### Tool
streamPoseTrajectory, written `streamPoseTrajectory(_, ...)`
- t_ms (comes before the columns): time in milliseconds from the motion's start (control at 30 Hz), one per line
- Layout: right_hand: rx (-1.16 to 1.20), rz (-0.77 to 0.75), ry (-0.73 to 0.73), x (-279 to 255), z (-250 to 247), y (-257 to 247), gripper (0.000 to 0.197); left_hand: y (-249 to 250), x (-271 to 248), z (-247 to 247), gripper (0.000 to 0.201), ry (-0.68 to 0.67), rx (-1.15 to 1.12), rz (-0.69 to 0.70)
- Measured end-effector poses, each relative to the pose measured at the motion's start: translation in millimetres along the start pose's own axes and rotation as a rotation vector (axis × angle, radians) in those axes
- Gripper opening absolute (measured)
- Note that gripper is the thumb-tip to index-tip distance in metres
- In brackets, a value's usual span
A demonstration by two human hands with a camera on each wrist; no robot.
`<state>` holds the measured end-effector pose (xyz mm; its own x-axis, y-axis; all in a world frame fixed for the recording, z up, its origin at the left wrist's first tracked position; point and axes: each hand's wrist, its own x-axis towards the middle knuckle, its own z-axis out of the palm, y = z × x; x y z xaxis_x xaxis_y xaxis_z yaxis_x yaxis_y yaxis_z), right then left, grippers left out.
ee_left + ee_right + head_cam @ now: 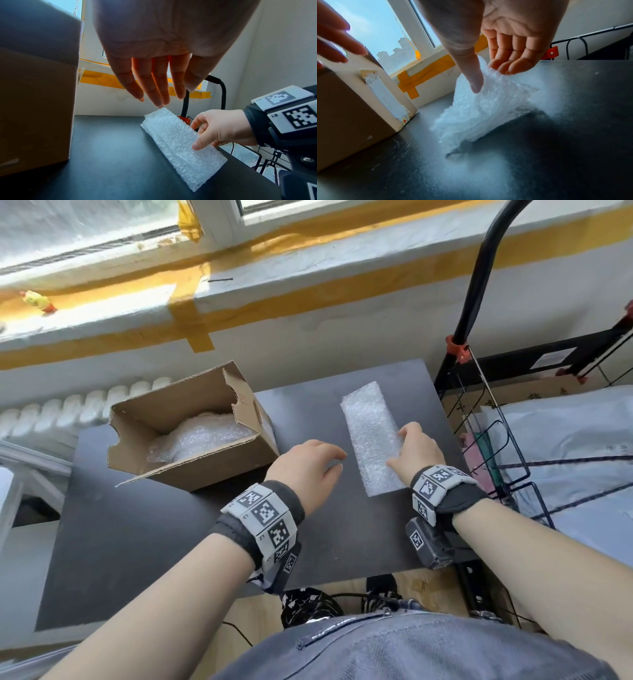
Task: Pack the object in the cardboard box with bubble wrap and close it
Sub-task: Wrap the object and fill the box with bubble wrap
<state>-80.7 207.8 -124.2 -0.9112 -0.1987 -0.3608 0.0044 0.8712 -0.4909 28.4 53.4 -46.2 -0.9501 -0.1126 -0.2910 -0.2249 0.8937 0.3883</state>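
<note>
An open cardboard box (212, 470) stands on the left of the dark table (154, 525), with crumpled bubble wrap (202, 440) inside; whatever lies under that wrap is hidden. To its right lies a folded strip of bubble wrap (371, 433). My right hand (397, 448) pinches the strip's right edge, thumb on top and fingers underneath. The right wrist view shows that edge of the strip (479, 111) raised off the table. My left hand (337, 462) hovers open between box and strip, holding nothing, its straight fingers (154, 88) above the table.
A black wire rack (496, 446) with an orange clamp (457, 349) stands off the table's right edge. Behind the table run a white radiator (68, 409) and a windowsill (239, 285) taped in yellow. A small toy (36, 301) sits on the sill.
</note>
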Motion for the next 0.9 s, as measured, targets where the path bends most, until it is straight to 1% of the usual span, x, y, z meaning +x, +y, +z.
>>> streamPoseTrajectory(100, 0.074, -0.035, 0.011, -0.6, -4.8, 0.7, 0.029, 2.2, 2.5, -1.5, 0.031, 0.017, -0.018, 0.000)
streamPoseTrajectory(200, 0.231, -0.069, 0.018, -6.6, -13.7, -2.9, 0.025, 3.3, 5.1, -4.7, 0.034, 0.046, -0.032, -0.004)
streamPoseTrajectory(267, 0.302, -0.144, 0.004, -11.1, -20.7, -8.3, 0.020, 3.2, 6.6, -8.2, 0.041, 0.090, -0.055, -0.004)
streamPoseTrajectory(333, 0.354, -0.227, 0.018, -14.4, -27.1, -16.5, 0.020, 2.2, 8.0, -13.4, 0.055, 0.175, -0.089, -0.001)
streamPoseTrajectory(467, 0.448, -0.379, 0.089, -17.4, -38.5, -39.8, 0.020, -3.2, 6.3, -32.5, 0.087, 0.417, -0.184, -0.028)
streamPoseTrajectory(567, 0.483, -0.471, 0.111, -18.0, -47.3, -61.2, 0.019, -14.5, 0.8, -56.8, 0.098, 0.571, -0.282, -0.050)
streamPoseTrajectory(600, 0.492, -0.501, 0.114, -17.8, -49.5, -68.8, 0.020, -20.1, -1.4, -66.7, 0.096, 0.593, -0.307, -0.049)
streamPoseTrajectory(633, 0.499, -0.531, 0.115, -18.6, -52.2, -76.9, 0.021, -26.5, -3.3, -76.0, 0.089, 0.600, -0.303, -0.049)
streamPoseTrajectory(700, 0.499, -0.576, 0.113, -20.4, -56.7, -93.5, 0.025, -40.0, -7.3, -90.5, 0.060, 0.589, -0.221, -0.090)
streamPoseTrajectory(733, 0.496, -0.588, 0.108, -21.2, -58.3, -101.9, 0.024, -46.7, -9.9, -96.2, 0.050, 0.591, -0.202, -0.123)
streamPoseTrajectory(833, 0.446, -0.588, 0.081, -23.8, -62.6, -127.9, 0.020, -65.5, -24.7, -109.8, 0.036, 0.658, -0.334, -0.196)
streamPoseTrajectory(900, 0.376, -0.586, 0.063, -25.1, -62.2, -147.2, 0.028, -80.5, -35.4, -117.8, 0.035, 0.720, -0.435, -0.248)
